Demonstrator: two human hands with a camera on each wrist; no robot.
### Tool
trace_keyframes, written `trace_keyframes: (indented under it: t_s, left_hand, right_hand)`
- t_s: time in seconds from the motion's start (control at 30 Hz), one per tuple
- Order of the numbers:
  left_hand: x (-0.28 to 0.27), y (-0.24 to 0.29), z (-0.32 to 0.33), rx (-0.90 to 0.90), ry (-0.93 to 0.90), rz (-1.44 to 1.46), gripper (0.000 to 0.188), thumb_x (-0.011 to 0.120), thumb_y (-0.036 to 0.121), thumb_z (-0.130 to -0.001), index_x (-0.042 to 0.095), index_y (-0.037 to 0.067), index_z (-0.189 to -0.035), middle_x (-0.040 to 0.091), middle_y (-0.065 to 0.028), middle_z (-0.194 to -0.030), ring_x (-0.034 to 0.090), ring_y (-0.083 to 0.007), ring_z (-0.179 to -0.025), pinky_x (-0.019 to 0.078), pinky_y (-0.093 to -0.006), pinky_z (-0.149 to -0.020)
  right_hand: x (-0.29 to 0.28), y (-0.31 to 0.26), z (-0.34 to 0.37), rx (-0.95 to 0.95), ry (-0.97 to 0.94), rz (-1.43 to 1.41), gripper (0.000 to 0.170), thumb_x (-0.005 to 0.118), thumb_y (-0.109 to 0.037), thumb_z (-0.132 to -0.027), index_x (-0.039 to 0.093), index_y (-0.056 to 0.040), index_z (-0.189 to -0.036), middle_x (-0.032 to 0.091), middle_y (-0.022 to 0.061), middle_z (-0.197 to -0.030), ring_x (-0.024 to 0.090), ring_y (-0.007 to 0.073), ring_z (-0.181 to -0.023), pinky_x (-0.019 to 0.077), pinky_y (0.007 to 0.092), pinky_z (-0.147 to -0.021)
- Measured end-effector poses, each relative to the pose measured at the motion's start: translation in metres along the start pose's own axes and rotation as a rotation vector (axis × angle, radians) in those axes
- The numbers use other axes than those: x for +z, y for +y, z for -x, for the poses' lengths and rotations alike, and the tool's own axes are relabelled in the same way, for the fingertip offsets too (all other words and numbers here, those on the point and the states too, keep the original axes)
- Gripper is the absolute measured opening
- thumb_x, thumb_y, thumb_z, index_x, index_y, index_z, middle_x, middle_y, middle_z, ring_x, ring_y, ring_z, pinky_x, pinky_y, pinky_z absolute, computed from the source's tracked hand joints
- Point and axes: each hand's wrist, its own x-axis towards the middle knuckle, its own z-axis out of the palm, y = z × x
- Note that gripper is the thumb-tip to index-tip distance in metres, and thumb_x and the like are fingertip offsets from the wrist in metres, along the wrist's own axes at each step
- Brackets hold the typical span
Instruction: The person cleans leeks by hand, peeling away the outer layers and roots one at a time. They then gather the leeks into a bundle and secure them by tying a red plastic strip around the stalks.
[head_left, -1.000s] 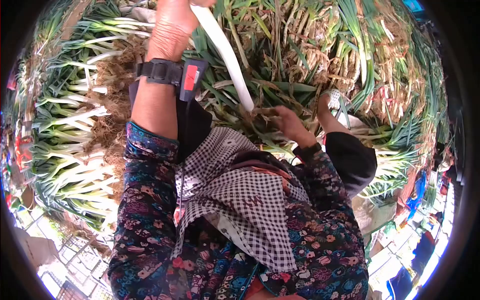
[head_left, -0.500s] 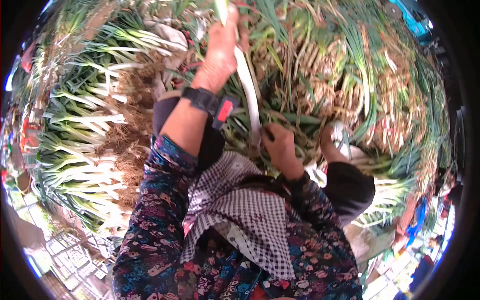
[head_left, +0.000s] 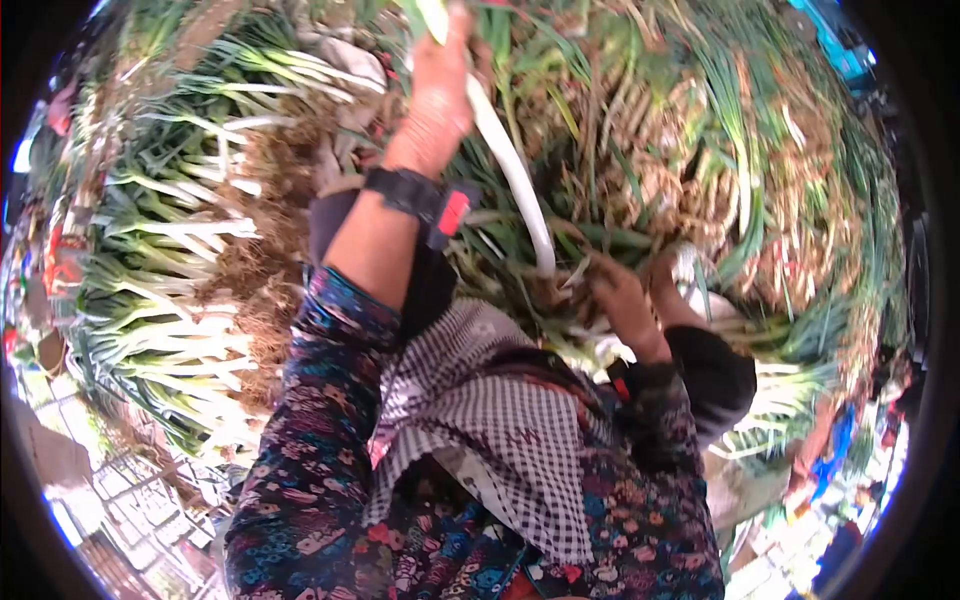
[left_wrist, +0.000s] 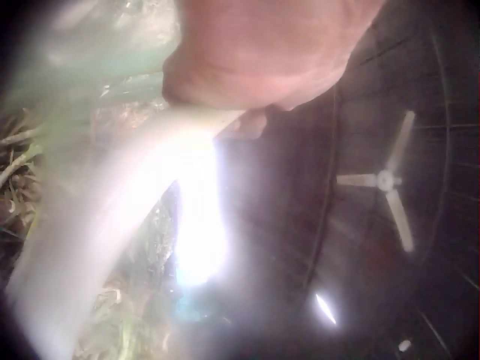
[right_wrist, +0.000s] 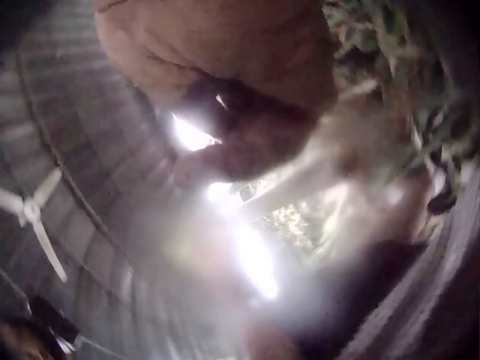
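Note:
My left hand (head_left: 440, 105) grips a long leek (head_left: 512, 170) by its upper part, near where the white turns green. The leek's white shaft slants down to the right, its lower end beside my right hand (head_left: 627, 308). Between the curled fingers of that hand is a pale strip of leek skin (head_left: 576, 272), close to the shaft's lower end. In the left wrist view the leek's white shaft (left_wrist: 112, 217) passes under the hand, blurred. The right wrist view is hazy and shows bent fingers (right_wrist: 262, 142) near a pale strip.
Leeks with brown roots (head_left: 250, 260) lie in a long row on the left. A heap of untrimmed leeks (head_left: 640, 170) fills the ground ahead and to the right. A bare foot in a sandal (head_left: 684, 265) is just beyond the right hand. A checked cloth (head_left: 500, 420) covers the lap.
My left hand first came right and down into view with the leek, then stayed nearly still. My right hand moved to the leek's lower end, then away to the right with the pale strip.

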Motion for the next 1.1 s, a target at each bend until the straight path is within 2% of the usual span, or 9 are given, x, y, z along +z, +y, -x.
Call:
trace_keyframes:
  t_s: [0.07,0.23,0.47,0.67,0.73,0.8,0.83,0.87,1.1]
  left_hand:
    - [0.012,-0.001,0.005,-0.001,0.001,-0.023,0.028,0.064,0.022,-0.09,0.051,0.003,-0.104,0.055,-0.0033,-0.07,0.051,-0.0107,-0.053,0.0441,-0.0246,-0.046]
    - [0.044,-0.023,0.028,-0.074,-0.03,-0.01,0.043,0.065,0.006,-0.085,0.044,0.004,-0.122,0.057,-0.0053,-0.078,0.054,-0.0119,-0.061,0.0484,-0.0252,-0.049]
    - [0.055,-0.072,0.127,-0.223,-0.502,-0.085,0.041,0.063,0.024,-0.09,0.042,0.003,-0.118,0.051,-0.0014,-0.076,0.052,-0.0083,-0.057,0.0457,-0.0247,-0.048]
    - [0.044,-0.031,0.083,-0.059,-0.317,-0.283,0.025,0.06,0.019,-0.092,0.052,0.002,-0.107,0.055,0.0004,-0.067,0.052,-0.0059,-0.053,0.0439,-0.0234,-0.043]
    - [0.035,0.012,0.046,0.024,-0.188,-0.442,0.029,0.061,0.017,-0.091,0.053,0.001,-0.114,0.057,-0.0009,-0.067,0.054,-0.0067,-0.053,0.046,-0.0235,-0.044]
    - [-0.001,0.043,-0.003,0.013,-0.051,-0.71,0.03,0.06,0.009,-0.083,0.058,-0.005,-0.11,0.066,-0.0097,-0.078,0.064,-0.0188,-0.069,0.0532,-0.0385,-0.062]
    - [-0.072,0.01,-0.051,0.672,-0.158,-0.824,0.023,0.06,0.019,-0.09,0.057,0.006,-0.109,0.06,-0.004,-0.081,0.056,-0.0142,-0.066,0.0493,-0.0325,-0.06]
    - [-0.109,0.048,-0.063,0.759,-0.302,-1.222,0.024,0.054,0.023,-0.094,0.057,0.008,-0.112,0.062,-0.0066,-0.097,0.06,-0.018,-0.084,0.0499,-0.0361,-0.075]
    - [-0.353,0.219,-0.213,0.62,0.122,-2.167,0.045,0.052,0.012,-0.09,0.046,0.002,-0.133,0.057,-0.0159,-0.125,0.056,-0.0245,-0.114,0.0451,-0.0331,-0.096]
  right_hand:
    - [-0.008,0.031,0.002,-0.36,0.289,1.047,0.03,0.052,-0.009,-0.089,0.051,0.0043,-0.116,0.06,0.0221,-0.111,0.058,0.033,-0.105,0.0454,0.039,-0.088]
    - [0.035,-0.024,-0.001,-0.327,0.023,0.086,0.035,0.057,-0.015,-0.089,0.05,0.0036,-0.118,0.06,0.0196,-0.108,0.059,0.0235,-0.097,0.0462,0.035,-0.084]
    - [0.071,-0.013,-0.004,-0.239,0.243,-0.167,0.018,0.055,-0.011,-0.094,0.053,0.0011,-0.108,0.059,0.0025,-0.085,0.054,0.0098,-0.072,0.0445,0.0253,-0.065]
    - [0.102,-0.018,-0.008,-0.185,-0.146,-0.247,0.032,0.06,-0.006,-0.09,0.048,0.0004,-0.119,0.061,0.0082,-0.086,0.059,0.016,-0.077,0.0476,0.0299,-0.07]
    - [0.101,-0.007,-0.014,-0.369,-0.288,0.447,0.041,0.064,-0.005,-0.086,0.045,-0.0002,-0.122,0.061,0.0174,-0.092,0.062,0.0254,-0.087,0.0476,0.0336,-0.077]
    - [0.1,0.019,-0.032,-0.362,-0.21,0.411,0.042,0.065,-0.009,-0.085,0.046,-0.0004,-0.121,0.059,0.0231,-0.096,0.061,0.0345,-0.094,0.0467,0.0377,-0.08]
    - [0.092,0.03,-0.042,-0.382,-0.184,0.403,0.04,0.063,-0.01,-0.085,0.046,-0.0006,-0.12,0.06,0.0232,-0.098,0.06,0.0365,-0.095,0.0465,0.0387,-0.081]
    - [0.083,0.041,-0.05,-0.41,-0.154,0.404,0.038,0.062,-0.011,-0.086,0.047,-0.0007,-0.12,0.061,0.0233,-0.1,0.06,0.0384,-0.096,0.0464,0.0398,-0.081]
    - [0.002,0.077,-0.133,-0.05,0.139,0.211,0.021,0.057,-0.012,-0.088,0.057,0.0021,-0.103,0.063,0.023,-0.098,0.061,0.0386,-0.091,0.0476,0.0388,-0.079]
